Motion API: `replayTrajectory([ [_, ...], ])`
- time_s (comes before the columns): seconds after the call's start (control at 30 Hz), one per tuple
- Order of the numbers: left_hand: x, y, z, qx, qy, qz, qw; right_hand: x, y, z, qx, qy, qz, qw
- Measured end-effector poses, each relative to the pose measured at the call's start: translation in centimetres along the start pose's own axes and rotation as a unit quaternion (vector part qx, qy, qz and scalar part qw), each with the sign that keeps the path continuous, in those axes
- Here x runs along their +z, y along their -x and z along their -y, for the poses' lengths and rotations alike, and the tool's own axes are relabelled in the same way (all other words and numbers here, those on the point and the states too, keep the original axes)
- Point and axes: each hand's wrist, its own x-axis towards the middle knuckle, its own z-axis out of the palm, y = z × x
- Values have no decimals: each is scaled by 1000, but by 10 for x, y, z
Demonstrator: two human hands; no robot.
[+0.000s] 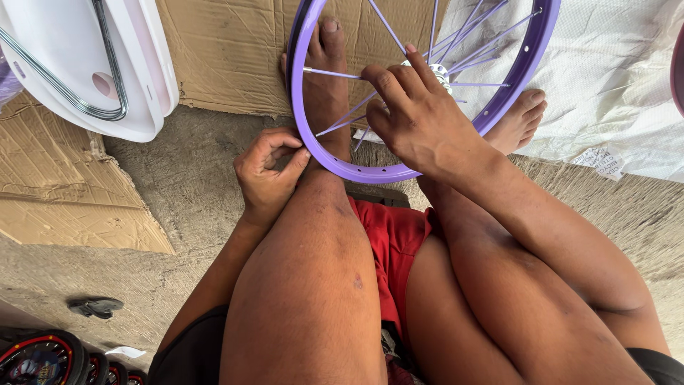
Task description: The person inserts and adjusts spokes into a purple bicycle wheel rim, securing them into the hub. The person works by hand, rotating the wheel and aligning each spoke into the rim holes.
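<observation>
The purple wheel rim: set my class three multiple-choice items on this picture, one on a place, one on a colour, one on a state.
1. Where does the left hand grip the wheel rim?
A. At its outer edge, beside the left foot
B. At the hub
C. On its far side

2. What colour are the shorts?
A. Blue
B. Red
C. Green

3. What are the right hand's fingers doing?
A. Lying flat on the floor
B. Holding a spanner
C. Pinching among the spokes near the hub

Answers:
1. A, since the left fingers close on the rim next to the left foot, which rests inside the rim.
2. B, as red cloth shows between the thighs.
3. C, for the fingertips meet at the spokes close to the shiny hub; no tool can be seen.
</observation>
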Motion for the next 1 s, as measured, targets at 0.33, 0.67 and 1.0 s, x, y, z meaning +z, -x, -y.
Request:
replayTrajectory([
  [0.33, -2, -4, -11, 42, -83, 27, 995, 1, 5, 0, 1, -2, -7, 1000],
  [0.67, -3, -7, -10, 62, -124, 44, 989, 3, 5, -5, -12, -24, -13, 1000],
  [1.0, -5, -6, -12, 144, -183, 32, 972, 2, 6, -4, -23, -22, -6, 999],
])
